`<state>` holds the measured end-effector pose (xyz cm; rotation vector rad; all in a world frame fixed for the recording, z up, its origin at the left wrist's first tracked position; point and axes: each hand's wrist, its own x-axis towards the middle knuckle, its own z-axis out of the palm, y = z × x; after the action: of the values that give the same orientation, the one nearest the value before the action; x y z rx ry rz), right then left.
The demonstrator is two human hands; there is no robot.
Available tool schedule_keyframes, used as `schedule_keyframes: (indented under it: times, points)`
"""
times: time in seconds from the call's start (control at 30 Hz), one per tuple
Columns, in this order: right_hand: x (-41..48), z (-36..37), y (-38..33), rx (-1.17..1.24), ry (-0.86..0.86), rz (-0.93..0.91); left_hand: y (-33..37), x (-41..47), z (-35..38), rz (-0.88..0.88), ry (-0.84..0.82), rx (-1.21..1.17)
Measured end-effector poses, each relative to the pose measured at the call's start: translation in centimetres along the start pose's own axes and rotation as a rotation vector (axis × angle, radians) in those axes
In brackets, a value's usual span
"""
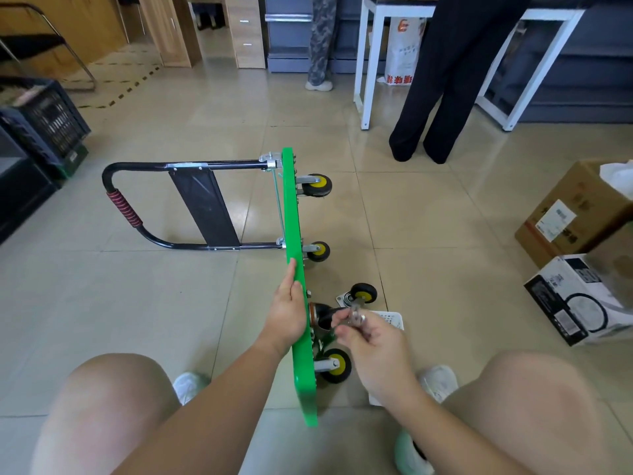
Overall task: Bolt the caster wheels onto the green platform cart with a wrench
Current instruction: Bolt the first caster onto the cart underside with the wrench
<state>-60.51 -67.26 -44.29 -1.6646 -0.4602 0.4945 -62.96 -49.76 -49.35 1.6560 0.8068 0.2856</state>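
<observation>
Green platform cart (294, 214) stands on edge at frame centre, three caster wheels (318, 185) mounted, one loose caster (363, 293) just beside it. Left hand (286, 313) rests flat against its upper edge; right hand (373, 351) pinches a blurred metal piece (356, 315). Tiled floor (137, 303) stretches left.

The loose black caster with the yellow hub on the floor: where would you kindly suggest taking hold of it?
Probably by the black wheel, coming from above on the side away from the green platform: its silver mounting plate lies toward it and should stay free for bolting.
</observation>
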Motion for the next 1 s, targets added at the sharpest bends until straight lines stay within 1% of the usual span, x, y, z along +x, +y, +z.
schedule_keyframes:
  times: [0.2, 0.33, 0.47, 0.67, 0.77, 0.83, 1.0]
  points:
    - [4.6, 0.0, -3.9, 0.028, -0.124, 0.015, -0.1, -0.1, -0.3, 0.002, -0.03, -0.046]
    - [6.9, 0.4, -4.2, -0.037, -0.194, 0.036, 0.0, -0.1, -0.1, 0.01, -0.022, -0.033]
    - [8.4, 0.5, -4.7, -0.017, -0.225, 0.043, 0.1, -0.3, -0.1, 0.017, -0.027, -0.027]
    - [9.3, 1.3, -3.8, -0.099, -0.276, 0.089, -0.1, 0.0, -0.1, 0.001, -0.025, -0.032]
    - [9.6, 1.4, -3.4, -0.003, -0.24, 0.154, -0.2, 0.1, -0.1, 0.006, -0.024, -0.041]
    - [9.9, 1.3, -3.5, 0.031, -0.245, 0.174, -0.3, 0.3, -0.1, 0.002, -0.009, -0.045]
    - [10.6, 2.4, -4.1, -0.07, -0.345, 0.167, -0.2, 0.1, -0.2, 0.021, -0.023, -0.086]
